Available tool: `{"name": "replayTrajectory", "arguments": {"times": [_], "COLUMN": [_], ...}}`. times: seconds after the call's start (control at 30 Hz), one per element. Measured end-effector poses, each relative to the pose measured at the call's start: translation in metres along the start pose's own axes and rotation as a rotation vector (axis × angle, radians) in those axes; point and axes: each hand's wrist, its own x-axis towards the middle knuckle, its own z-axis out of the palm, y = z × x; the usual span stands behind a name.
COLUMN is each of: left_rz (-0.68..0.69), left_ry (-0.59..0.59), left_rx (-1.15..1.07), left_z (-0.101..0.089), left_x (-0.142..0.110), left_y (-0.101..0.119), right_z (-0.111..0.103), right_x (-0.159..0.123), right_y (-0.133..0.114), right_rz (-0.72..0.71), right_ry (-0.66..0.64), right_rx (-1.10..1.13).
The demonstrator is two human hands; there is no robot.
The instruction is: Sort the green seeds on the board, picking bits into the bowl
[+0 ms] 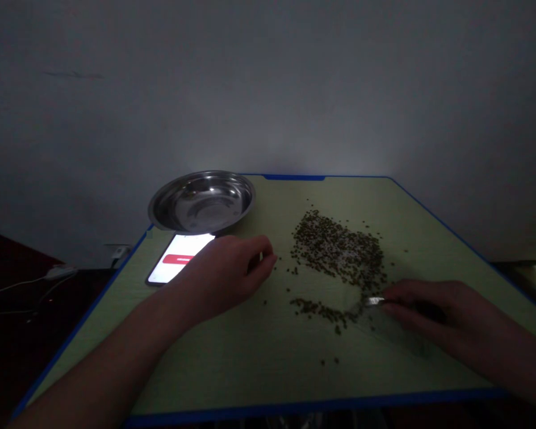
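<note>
My right hand (433,310) is closed around a slim utensil with a shiny metal part (375,301). Its far end is blurred among the grains, so I cannot tell its exact kind. Small greenish-brown beans or seeds (335,247) lie spread in a patch, with a curved strip of them (321,311) nearer to me. Left of the patch, my left hand (232,268) hovers over or rests on the table, fingers curled and thumb tip against the forefinger. Whatever that pinch may hold is too small to see. Some single beans (329,361) lie scattered nearby.
A wide stainless steel basin (205,202) stands at the table's far left. A lit phone (178,256) lies before it, partly covered by my left forearm. The pale green table (232,369) has a blue edge. A wall rises behind; white cables (58,274) hang at left.
</note>
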Motion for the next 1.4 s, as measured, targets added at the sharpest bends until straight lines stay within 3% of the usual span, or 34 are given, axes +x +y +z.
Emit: {"name": "replayTrajectory", "arguments": {"times": [0.67,0.9,1.4], "left_rz": [0.027,0.029,0.039], "left_ry": [0.015,0.025,0.032], "left_rx": [-0.009,-0.028,-0.005], "left_z": [0.0,-0.001,-0.002], "left_x": [-0.001,0.0,-0.001], "left_y": [0.0,0.001,0.003], "right_z": [0.017,0.023,0.034], "right_x": [0.005,0.01,0.014], "right_y": [-0.032,-0.045,-0.071], "right_rz": [-0.038,-0.058,-0.165], "right_ry": [-0.085,-0.169,-0.182], "right_rx": [0.114,0.082,0.063]}}
